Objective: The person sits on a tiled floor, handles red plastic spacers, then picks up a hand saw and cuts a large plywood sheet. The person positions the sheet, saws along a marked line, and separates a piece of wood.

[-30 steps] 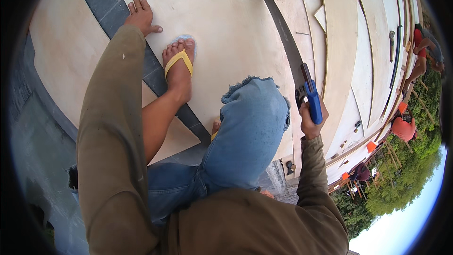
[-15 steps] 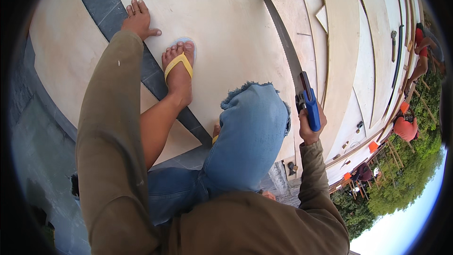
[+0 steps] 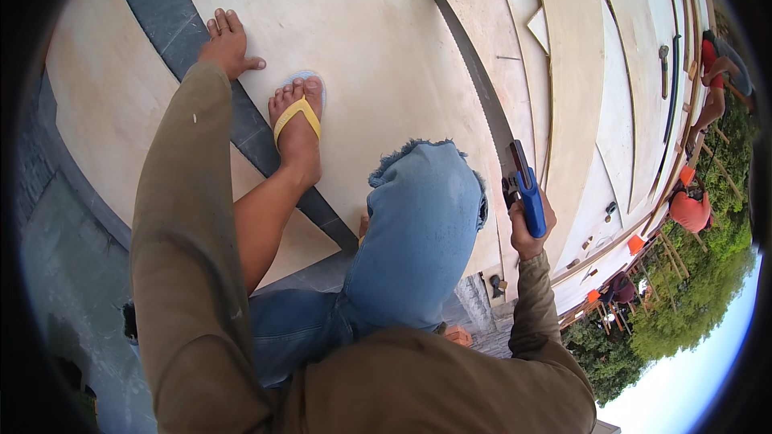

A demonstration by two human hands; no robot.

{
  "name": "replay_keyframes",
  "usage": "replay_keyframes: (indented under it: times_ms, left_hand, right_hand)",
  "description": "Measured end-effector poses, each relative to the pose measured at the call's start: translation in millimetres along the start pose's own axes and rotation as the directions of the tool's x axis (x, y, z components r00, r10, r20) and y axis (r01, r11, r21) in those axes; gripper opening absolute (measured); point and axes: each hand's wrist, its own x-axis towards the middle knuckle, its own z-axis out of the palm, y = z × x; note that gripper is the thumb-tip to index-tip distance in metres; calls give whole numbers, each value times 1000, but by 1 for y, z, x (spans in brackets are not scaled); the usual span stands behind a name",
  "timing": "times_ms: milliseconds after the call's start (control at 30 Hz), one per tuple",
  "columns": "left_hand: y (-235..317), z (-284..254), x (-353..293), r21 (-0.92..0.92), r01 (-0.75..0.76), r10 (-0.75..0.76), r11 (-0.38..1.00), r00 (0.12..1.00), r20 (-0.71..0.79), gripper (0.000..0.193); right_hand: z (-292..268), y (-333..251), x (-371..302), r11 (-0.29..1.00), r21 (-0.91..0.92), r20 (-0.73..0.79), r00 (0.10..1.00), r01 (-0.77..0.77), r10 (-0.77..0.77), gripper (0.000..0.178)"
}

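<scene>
My right hand (image 3: pixel 534 229) is wrapped round the blue handle of a handsaw (image 3: pixel 476 72). Its long grey blade stretches away from me along the right side of a pale plywood sheet (image 3: pixel 362 24), teeth toward the left. Whether the teeth are in the wood cannot be made out. On the sheet's left edge my left hand (image 3: pixel 228 47) lies flat with fingers spread, holding nothing. My foot in a yellow-strapped flip-flop (image 3: pixel 297 116) rests on the sheet near that hand. My bent knee in torn jeans (image 3: pixel 426 209) is between the foot and the saw.
More plywood sheets and strips (image 3: pixel 575 56) lie overlapping on the right. A hammer (image 3: pixel 663 71) and a dark bar (image 3: pixel 672 92) rest on them. Dark grey tiles (image 3: pixel 165 0) show on the left. Other people (image 3: pixel 690 210) are at the far right, near orange objects (image 3: pixel 635 244) and trees.
My right hand has drawn the saw slightly back toward me. The left hand stays flat on the sheet, and the view has shifted a little.
</scene>
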Motion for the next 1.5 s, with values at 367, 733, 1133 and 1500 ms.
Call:
replay_keyframes:
  times_ms: [367,733,1133,1500]
  left_hand:
    - [-3,8,5,-21,-42,40,999,996,-81,132]
    - [-6,11,4,-37,-35,32,999,998,-63,129]
    - [-9,12,12,-44,-11,8,999,998,-69,129]
    - [-7,7,14,-30,-17,17,999,1000,-7,130]
  right_hand:
    - [40,59,56,992,48,10,993,114,-114,50]
    - [69,34,138,975,217,-12,999,47,-46,43]
    - [66,5,122,992,96,31,995,87,-90,49]
    - [-18,18,-22,994,17,-26,994,110,-110,57]
